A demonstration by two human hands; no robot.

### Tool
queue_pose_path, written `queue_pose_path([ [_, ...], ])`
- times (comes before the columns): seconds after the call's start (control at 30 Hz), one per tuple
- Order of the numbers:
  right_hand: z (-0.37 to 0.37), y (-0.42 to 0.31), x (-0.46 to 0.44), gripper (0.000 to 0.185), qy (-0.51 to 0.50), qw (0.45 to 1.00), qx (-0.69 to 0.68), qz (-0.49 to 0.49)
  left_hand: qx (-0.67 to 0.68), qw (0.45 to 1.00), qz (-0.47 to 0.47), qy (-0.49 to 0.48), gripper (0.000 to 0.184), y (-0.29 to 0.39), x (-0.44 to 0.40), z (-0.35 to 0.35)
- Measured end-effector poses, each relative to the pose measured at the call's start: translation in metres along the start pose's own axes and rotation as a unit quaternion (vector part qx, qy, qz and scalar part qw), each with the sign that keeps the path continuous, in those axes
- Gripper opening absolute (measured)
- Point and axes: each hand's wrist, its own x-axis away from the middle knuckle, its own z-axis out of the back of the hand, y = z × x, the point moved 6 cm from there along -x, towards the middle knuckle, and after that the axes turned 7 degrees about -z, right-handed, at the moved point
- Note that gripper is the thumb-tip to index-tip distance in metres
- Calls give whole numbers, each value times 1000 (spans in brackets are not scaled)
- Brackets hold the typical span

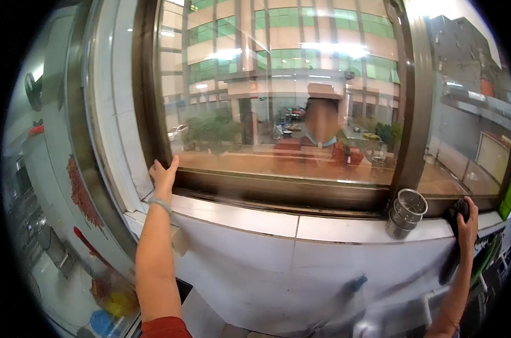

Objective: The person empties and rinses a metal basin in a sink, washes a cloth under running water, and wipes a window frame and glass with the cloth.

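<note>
My left hand (164, 174), with a band at the wrist, grips the lower left corner of the brown window frame (278, 190). Its fingers wrap round the upright edge, and part of them is hidden behind it. The large glass pane (227, 135) mirrors a person in a cap, mask and red top. At the far right, my right hand (467, 222) is closed on a dark object (456, 213) at the sill. The kind of object is not clear. Left of that hand, perforated metal cups (406, 213) stand stacked on the white tiled sill (334, 230).
Below the sill runs a white tiled wall (244, 270) with a dark blue-green fitting (358, 283). Another glass panel (58, 169) rises on the left, with red marks on it. Green items (489, 253) and pipes crowd the lower right. Beyond the window stands a building.
</note>
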Motion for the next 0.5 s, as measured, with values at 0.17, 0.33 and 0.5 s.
queue_pose_path([
  [0.17,0,0,-2,47,9,999,37,-18,-100,995,-24,11,102,-17,-11,-1],
  [0.33,5,-12,5,44,51,996,68,-3,71,997,-4,-19,85,18,9,12],
  [0.5,10,-15,7,48,67,996,54,-18,143,989,8,-26,85,5,6,6],
])
